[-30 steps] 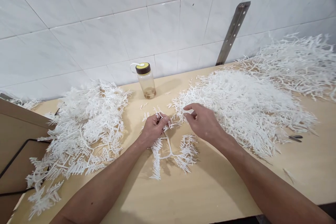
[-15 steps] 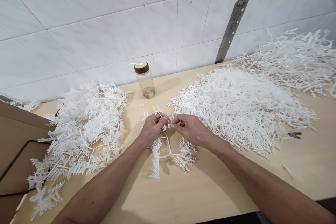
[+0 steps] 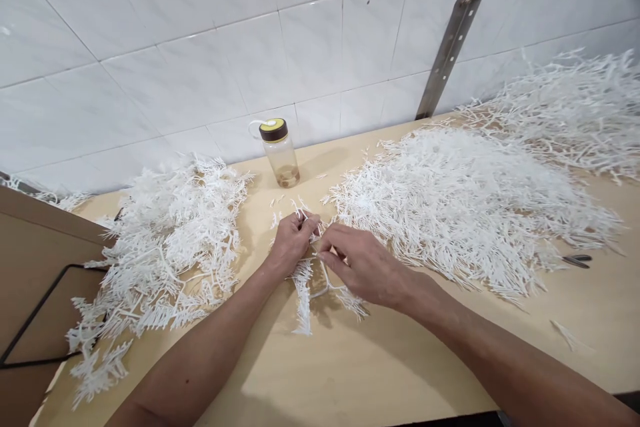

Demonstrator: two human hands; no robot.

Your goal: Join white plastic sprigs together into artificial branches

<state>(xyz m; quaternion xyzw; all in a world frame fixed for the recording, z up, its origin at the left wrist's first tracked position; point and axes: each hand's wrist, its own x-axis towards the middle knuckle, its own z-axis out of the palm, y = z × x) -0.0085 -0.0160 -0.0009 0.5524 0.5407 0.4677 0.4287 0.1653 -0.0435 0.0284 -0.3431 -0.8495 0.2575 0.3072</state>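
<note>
Near the middle of the table, my left hand [image 3: 294, 240] is closed on a white branched plastic piece [image 3: 303, 300], whose feathery twigs hang below the fingers and poke out above them. Close by on its right, my right hand [image 3: 357, 260] has thumb and forefinger pinched at the piece's stem; what lies between the fingertips is too small to make out. The right hand covers part of the piece's right-hand twigs. A large heap of white sprigs [image 3: 465, 207] lies to the right, and another heap [image 3: 185, 240] to the left.
A clear bottle [image 3: 283, 157] with a yellow and dark lid stands behind my hands. More white branches [image 3: 585, 113] lie at the back right. A metal strip [image 3: 450, 53] leans on the tiled wall. Small scissors-like handles [image 3: 577, 260] show at right; a cardboard box [image 3: 45, 267] is at left.
My right hand has moved slightly down and turned, now covering more of the piece's right-hand twigs. My left hand keeps its hold. The whole view has shifted slightly.
</note>
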